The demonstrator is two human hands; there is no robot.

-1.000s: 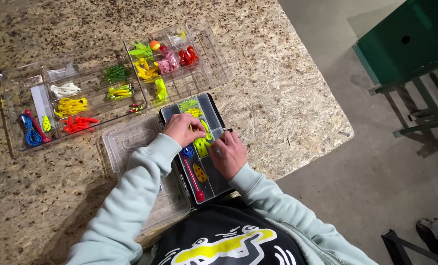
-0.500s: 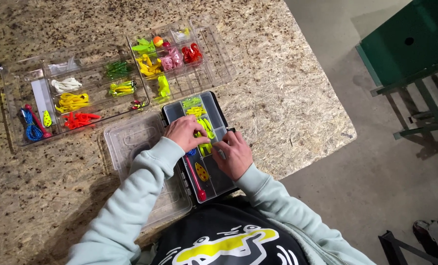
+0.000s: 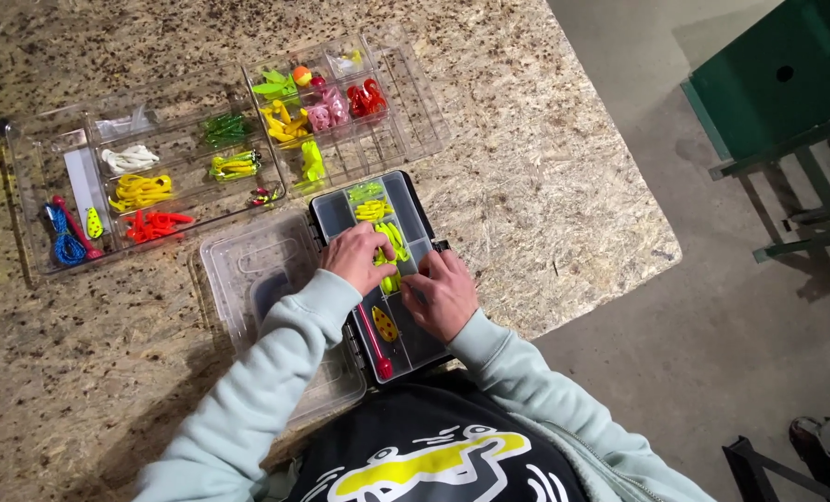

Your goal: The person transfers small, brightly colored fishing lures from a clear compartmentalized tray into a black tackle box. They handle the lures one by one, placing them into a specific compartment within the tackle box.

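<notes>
Left grip (image 3: 357,258): fingers curled onto yellow-green lures (image 3: 389,244), hold unclear.
Right grip (image 3: 441,293): bent over tackle box (image 3: 413,346), just beside lures, contents hidden.

Fingertips of both hands (image 3: 401,274) curled out of sight over yellow-green lures (image 3: 389,244) in the dark tackle box (image 3: 413,346).

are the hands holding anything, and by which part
Cannot be told: both the left hand and right hand rest on yellow-green lures in the dark tackle box, fingers hiding any grip.
</notes>
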